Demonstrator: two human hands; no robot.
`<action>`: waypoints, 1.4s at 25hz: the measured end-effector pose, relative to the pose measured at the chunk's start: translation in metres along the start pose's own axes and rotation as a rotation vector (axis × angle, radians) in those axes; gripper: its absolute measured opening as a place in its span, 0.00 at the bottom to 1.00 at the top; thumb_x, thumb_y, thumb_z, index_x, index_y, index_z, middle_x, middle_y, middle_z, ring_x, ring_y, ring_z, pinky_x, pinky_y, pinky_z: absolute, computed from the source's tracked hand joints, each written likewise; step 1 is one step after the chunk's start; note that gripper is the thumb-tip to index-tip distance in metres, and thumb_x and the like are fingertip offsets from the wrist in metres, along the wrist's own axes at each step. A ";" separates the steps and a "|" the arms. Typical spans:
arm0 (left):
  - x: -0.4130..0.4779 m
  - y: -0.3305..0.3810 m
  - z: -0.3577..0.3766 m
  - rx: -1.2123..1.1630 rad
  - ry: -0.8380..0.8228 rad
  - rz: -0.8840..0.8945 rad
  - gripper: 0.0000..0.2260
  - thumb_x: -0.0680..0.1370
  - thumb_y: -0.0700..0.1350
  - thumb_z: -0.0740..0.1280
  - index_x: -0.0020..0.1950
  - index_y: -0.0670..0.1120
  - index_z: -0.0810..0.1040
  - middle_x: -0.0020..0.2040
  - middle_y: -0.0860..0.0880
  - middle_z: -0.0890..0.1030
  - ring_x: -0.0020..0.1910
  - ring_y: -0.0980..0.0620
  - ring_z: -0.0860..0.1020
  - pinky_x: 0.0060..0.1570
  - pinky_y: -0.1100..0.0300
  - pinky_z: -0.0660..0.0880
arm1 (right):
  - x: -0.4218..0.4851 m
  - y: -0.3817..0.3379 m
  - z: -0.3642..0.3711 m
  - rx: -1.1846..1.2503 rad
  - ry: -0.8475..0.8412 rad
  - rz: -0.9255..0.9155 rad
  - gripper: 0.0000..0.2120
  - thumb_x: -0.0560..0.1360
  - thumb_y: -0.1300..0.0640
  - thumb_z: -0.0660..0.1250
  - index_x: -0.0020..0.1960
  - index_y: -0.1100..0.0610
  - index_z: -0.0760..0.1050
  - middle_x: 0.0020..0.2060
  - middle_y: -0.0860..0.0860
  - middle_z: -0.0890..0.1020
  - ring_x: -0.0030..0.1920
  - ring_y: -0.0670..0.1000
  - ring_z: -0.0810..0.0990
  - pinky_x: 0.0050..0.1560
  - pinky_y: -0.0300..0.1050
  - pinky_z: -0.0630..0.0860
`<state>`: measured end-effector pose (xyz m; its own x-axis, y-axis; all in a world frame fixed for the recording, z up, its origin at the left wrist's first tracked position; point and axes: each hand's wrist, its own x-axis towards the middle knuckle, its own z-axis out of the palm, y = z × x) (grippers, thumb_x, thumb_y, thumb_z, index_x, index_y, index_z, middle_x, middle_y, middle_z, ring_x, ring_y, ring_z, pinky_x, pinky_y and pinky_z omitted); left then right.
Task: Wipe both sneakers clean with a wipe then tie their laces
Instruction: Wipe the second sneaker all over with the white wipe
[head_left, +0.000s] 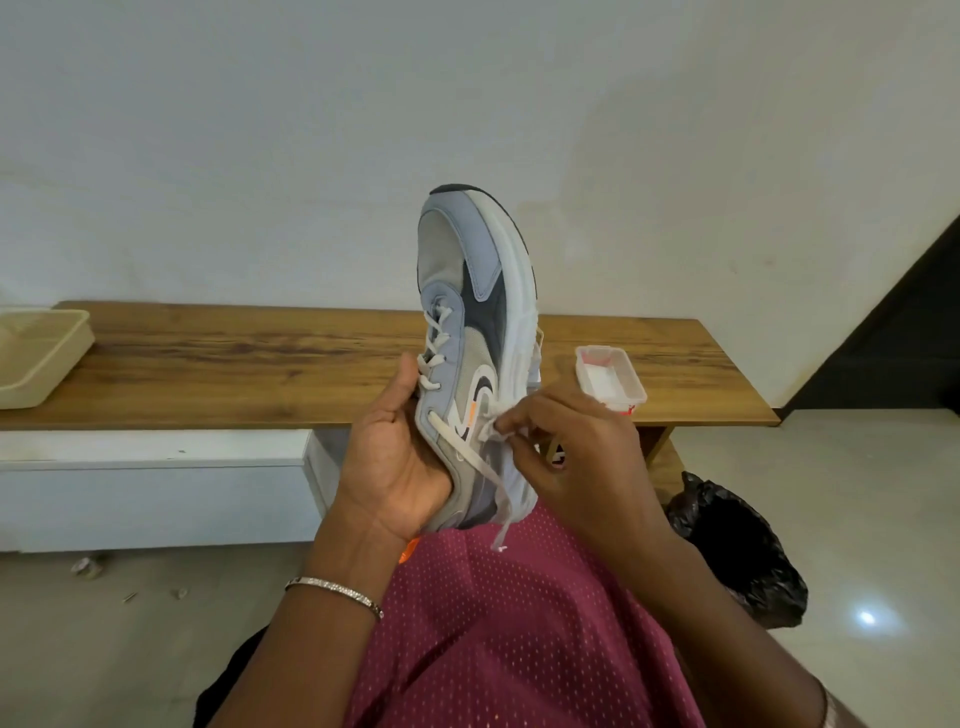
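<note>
Before wooden bench (260, 358), sneaker (467, 312) upright, toe-up.

Got the sneaker (467, 332) held toe-up in front of the wooden bench (260, 358). My left hand (395, 457) grips its heel end and my right hand (576, 447) pinches a loose lace (485, 457) at its side. White tub (610, 382) sits on the bench's right part, beige tray (36, 358) on its left end, black bag (737, 545) on the floor below its right end.

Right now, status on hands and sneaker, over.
Left hand grips sneaker, toe up. Right hand pinches loose lace; not tied. Nothing in the way; wipe tub on bench behind.
</note>
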<state>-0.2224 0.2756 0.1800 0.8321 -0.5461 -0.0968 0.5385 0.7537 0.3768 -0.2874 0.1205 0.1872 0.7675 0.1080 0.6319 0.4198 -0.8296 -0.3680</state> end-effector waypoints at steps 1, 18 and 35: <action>0.000 -0.002 0.001 -0.007 0.001 -0.015 0.21 0.83 0.54 0.58 0.61 0.41 0.83 0.60 0.41 0.82 0.55 0.44 0.83 0.57 0.46 0.79 | 0.002 0.002 -0.002 -0.021 -0.010 0.007 0.06 0.72 0.65 0.74 0.46 0.56 0.83 0.44 0.48 0.83 0.43 0.44 0.79 0.41 0.43 0.80; 0.001 -0.017 0.010 0.013 0.027 -0.060 0.22 0.82 0.55 0.58 0.56 0.40 0.85 0.56 0.40 0.84 0.50 0.44 0.85 0.50 0.48 0.82 | 0.019 0.016 -0.011 -0.063 0.157 0.030 0.04 0.71 0.67 0.71 0.44 0.59 0.80 0.44 0.51 0.79 0.43 0.49 0.76 0.42 0.43 0.77; 0.000 -0.019 0.021 0.154 -0.008 0.002 0.23 0.78 0.54 0.63 0.68 0.42 0.76 0.63 0.40 0.80 0.60 0.44 0.81 0.60 0.50 0.78 | 0.024 0.005 -0.008 -0.030 0.472 0.028 0.04 0.74 0.68 0.68 0.46 0.63 0.80 0.45 0.55 0.80 0.45 0.52 0.79 0.42 0.46 0.77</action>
<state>-0.2358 0.2535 0.1918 0.8315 -0.5484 -0.0887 0.5100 0.6901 0.5135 -0.2708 0.1141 0.2058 0.4712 -0.1694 0.8656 0.3831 -0.8447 -0.3738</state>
